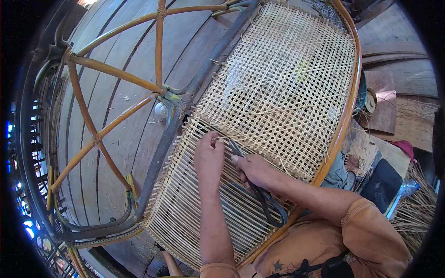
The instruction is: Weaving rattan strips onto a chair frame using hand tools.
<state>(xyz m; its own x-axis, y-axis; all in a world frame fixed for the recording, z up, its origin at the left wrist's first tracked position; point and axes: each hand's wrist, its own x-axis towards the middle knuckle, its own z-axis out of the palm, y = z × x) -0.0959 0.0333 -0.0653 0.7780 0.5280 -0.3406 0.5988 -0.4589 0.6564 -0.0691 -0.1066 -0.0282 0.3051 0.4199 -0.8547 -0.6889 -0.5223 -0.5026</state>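
A curved rattan frame holds woven cane webbing, closed into an open lattice in its far part. Nearer me, its lower part shows mostly parallel cane strands with dark gaps between them. My left hand is closed in a pinch on a thin cane strand at the border between the two parts. Just right of it, my right hand grips a pair of dark scissors. Their blades point up-left toward the pinched strand, and the looped handles hang below my palm.
A bent-pole rattan frame stands at the left over wooden floorboards. Strand ends stick out along the webbing's edge. At the right lie a dark flat pad, a clear plastic bottle and a bundle of loose cane.
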